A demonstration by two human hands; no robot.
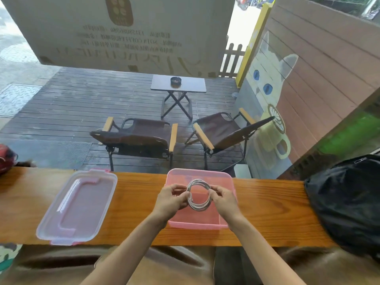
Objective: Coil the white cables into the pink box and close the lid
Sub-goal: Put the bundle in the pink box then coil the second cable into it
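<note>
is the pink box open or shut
Open: the pink box has no lid on; the lid lies on the counter to its left.

I see a wooden counter [267, 204] with a glossy, varnished orange finish and clear grain lines. On it the pink box [197, 221] looks like smooth translucent plastic, slightly shiny on its rim. Left of the box, the lid [80, 204] is clear, glossy plastic with pink clips. Above the box, the coiled white cable [198, 195] has a smooth, matt rubbery-looking sheath. Right of the box, the black bag [347, 200] looks like soft, crinkled cloth with a faint sheen. Beyond the counter, the decking [82, 103] is dark, ridged boards, looking wet.
</note>
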